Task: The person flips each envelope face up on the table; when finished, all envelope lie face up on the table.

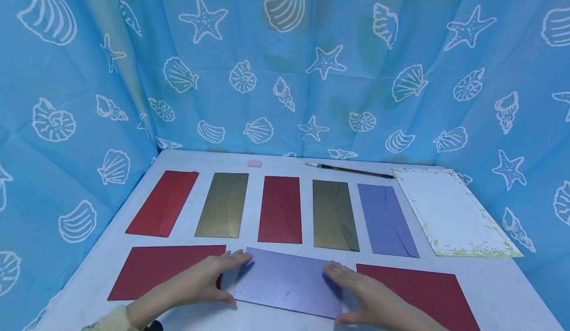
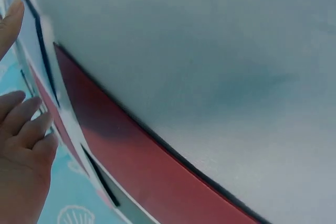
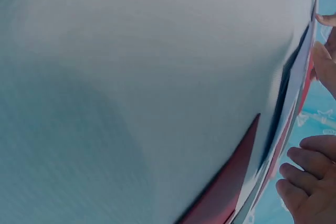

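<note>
A lilac envelope point(image 1: 287, 284) lies lengthwise at the front middle of the table, its plain side up. At its left end is my left hand point(image 1: 209, 276), fingers extended and thumb spread, with fingertips right at the far left corner. My right hand point(image 1: 362, 294) stands at the opposite end in the same spread shape, fingertips over the far right corner. A dark red envelope point(image 1: 165, 269) lies partly under my left forearm. Another dark red envelope point(image 1: 416, 289) is partly hidden behind my right hand and forearm. In the wrist views, both hands point(image 2: 26, 156) point(image 3: 310, 177) show with relaxed fingers.
Behind is a row of envelopes: red point(image 1: 162, 202), gold point(image 1: 221, 205), red point(image 1: 280, 210), gold point(image 1: 335, 214) and lilac point(image 1: 387, 219). Farther back lie a pink eraser-like block point(image 1: 255, 163) and a brush point(image 1: 352, 169). Bordered paper point(image 1: 454, 210) lies at right, before a blue shell-print curtain point(image 1: 285, 64).
</note>
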`<action>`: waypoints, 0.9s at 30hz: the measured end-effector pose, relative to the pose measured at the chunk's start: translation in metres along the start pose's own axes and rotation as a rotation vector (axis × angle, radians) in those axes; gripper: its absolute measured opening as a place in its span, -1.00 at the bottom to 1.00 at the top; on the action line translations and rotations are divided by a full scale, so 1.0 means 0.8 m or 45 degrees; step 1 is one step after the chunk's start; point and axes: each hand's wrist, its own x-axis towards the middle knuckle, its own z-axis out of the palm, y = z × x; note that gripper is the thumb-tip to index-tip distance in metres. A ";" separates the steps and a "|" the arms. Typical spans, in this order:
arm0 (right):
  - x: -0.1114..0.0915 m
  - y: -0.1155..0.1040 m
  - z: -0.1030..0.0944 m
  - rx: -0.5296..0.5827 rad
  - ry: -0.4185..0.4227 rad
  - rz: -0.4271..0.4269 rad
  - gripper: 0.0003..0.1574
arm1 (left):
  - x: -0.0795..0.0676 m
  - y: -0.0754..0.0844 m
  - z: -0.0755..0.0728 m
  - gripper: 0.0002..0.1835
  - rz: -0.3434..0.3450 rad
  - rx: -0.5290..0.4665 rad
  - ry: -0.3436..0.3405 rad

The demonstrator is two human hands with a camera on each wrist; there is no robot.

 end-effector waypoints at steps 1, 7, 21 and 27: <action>0.000 0.000 0.001 0.009 -0.019 0.022 0.16 | 0.002 0.000 0.001 -0.06 0.010 0.019 -0.012; -0.002 0.004 0.006 0.007 -0.076 0.050 0.16 | 0.008 0.000 0.006 -0.04 0.034 0.071 -0.042; -0.001 0.000 0.005 0.010 -0.094 0.095 0.06 | 0.015 0.002 0.003 -0.14 0.055 0.182 -0.059; -0.001 0.000 0.005 0.000 -0.057 0.050 -0.03 | 0.013 0.000 0.000 -0.21 0.072 0.169 -0.063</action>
